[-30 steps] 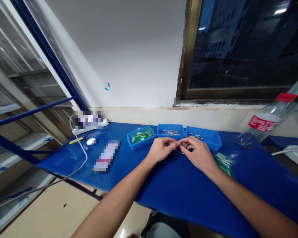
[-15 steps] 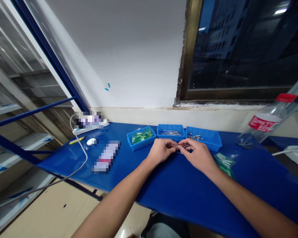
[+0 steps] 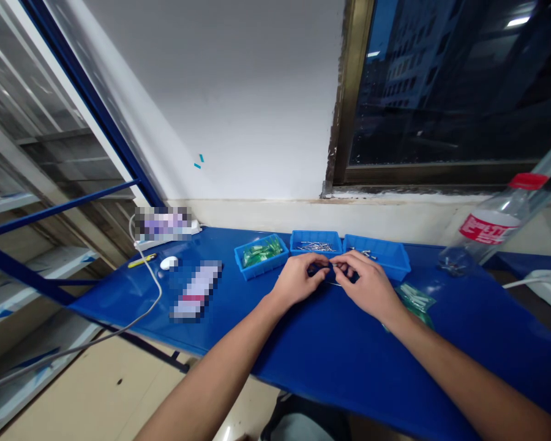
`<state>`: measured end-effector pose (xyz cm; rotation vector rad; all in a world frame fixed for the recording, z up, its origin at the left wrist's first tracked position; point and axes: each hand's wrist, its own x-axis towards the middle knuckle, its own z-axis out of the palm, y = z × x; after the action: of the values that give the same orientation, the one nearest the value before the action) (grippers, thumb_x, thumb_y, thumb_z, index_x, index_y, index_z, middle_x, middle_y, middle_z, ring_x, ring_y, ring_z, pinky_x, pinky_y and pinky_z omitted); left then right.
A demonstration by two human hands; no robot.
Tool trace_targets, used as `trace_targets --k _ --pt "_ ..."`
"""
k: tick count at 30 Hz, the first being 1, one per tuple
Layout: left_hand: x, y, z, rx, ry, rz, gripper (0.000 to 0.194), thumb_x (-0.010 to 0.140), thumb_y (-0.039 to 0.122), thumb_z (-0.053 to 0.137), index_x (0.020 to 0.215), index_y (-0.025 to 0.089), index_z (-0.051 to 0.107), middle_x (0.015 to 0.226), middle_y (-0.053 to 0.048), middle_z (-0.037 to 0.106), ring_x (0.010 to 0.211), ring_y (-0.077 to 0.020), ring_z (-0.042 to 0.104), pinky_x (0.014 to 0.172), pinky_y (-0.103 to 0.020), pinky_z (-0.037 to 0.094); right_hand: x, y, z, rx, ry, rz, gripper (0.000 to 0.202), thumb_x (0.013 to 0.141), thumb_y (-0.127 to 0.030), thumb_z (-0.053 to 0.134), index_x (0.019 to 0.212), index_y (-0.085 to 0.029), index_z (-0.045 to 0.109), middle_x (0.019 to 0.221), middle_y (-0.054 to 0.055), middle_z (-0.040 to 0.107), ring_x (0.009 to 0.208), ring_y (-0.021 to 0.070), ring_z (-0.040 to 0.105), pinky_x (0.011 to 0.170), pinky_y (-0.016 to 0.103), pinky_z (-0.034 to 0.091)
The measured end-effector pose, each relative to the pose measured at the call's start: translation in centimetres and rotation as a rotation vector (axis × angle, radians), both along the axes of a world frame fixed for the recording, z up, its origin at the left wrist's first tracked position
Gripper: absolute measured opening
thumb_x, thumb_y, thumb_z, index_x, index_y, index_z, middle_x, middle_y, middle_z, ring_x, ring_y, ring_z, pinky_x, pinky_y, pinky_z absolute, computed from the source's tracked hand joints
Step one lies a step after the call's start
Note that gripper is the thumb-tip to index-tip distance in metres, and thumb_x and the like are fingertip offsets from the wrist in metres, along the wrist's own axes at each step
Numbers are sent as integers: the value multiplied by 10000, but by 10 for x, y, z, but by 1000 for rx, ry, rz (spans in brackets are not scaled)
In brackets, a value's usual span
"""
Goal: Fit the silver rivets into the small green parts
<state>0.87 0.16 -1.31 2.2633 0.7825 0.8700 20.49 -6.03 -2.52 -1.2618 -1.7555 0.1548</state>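
My left hand (image 3: 298, 280) and my right hand (image 3: 366, 283) almost meet over the blue table, fingers curled towards each other. Whatever sits between the fingertips is too small to make out. Under them, a thin metal pin (image 3: 334, 283) shows on the tabletop. Just beyond my hands stand three blue bins: the left bin (image 3: 262, 269) holds green packets (image 3: 261, 250), the middle bin (image 3: 296, 246) long thin metal pins (image 3: 318, 246). In the right bin (image 3: 395, 260) lie short metal screws (image 3: 367, 253), partly hidden by my right hand.
Clear bags with green contents (image 3: 416, 300) lie beside my right wrist. A plastic bottle (image 3: 487, 229) with a red cap stands at the right. On the left are a yellow cutter (image 3: 142, 260), a white mouse-like object (image 3: 169, 263), a blurred flat item (image 3: 197, 291) and a cable (image 3: 158, 294).
My fingertips have drawn slightly apart, and my right hand has shifted a little, covering more of the screws in the right bin. The bins have stayed put.
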Motion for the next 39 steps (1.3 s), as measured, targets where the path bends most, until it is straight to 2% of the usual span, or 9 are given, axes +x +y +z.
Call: trace_targets --k 3,6,12,16,19,22,24,34,39 --pt "-2 2 -3 158 151 -34 274 968 272 659 1217 196 743 1255 -103 761 1187 -264 695 1074 -393 520 8 2 5 102 -46 -92 187 990 -276 554 1075 -249 719 1013 78 729 880 248 681 842 402 567" --pt "-2 6 -10 210 245 -84 325 980 294 650 1278 193 731 1355 -123 717 1284 -282 648 1136 -419 485 21 7 7 176 -114 -179 175 998 -277 553 1070 -243 709 1012 86 734 974 278 676 902 431 544" --pt "-4 9 -12 198 284 -76 319 992 322 644 1270 201 746 1315 -113 739 1232 -265 677 1108 -395 506 47 15 -1 188 -362 -388 185 994 -308 578 1055 -222 730 1012 112 754 1044 340 612 920 489 482" --pt "-3 6 -6 175 270 -130 380 948 451 720 1234 205 768 1273 -121 758 1215 -280 686 1091 -397 508 52 16 -6 195 -445 -457 242 994 -328 579 1119 -218 754 1059 121 760 1062 357 574 887 500 448" --pt "-1 5 -5 171 251 -230 353 927 431 758 1203 212 782 1253 -112 771 1222 -274 689 1115 -399 488 48 15 -6 194 -436 -443 260 1003 -341 571 1148 -226 753 1075 113 762 1072 351 571 892 497 442" --pt "1 6 -8 180 228 -296 201 984 258 682 1139 211 801 1213 -89 790 1182 -230 712 1098 -360 497 42 14 -5 175 -409 -416 239 1007 -350 576 1127 -235 747 1078 97 764 1080 343 579 917 499 437" --pt "1 8 -11 190 228 -305 219 994 166 625 1117 204 802 1182 -77 799 1133 -209 728 1061 -331 516 38 12 -4 160 -393 -389 217 1006 -346 583 1107 -237 741 1082 87 765 1085 336 588 921 492 439" --pt "2 0 -4 306 338 -248 155 955 142 602 1053 209 702 986 -50 775 907 -205 724 830 -286 523 25 7 0 138 -301 -260 155 1001 -312 590 1039 -246 725 1063 75 767 1086 322 619 942 496 467" --pt "3 -8 -1 120 187 -125 234 866 120 649 1062 216 564 969 -28 758 856 -179 726 768 -248 525 18 2 8 152 -157 -130 168 1024 -313 578 1062 -237 723 1039 77 750 1025 275 652 929 439 525"
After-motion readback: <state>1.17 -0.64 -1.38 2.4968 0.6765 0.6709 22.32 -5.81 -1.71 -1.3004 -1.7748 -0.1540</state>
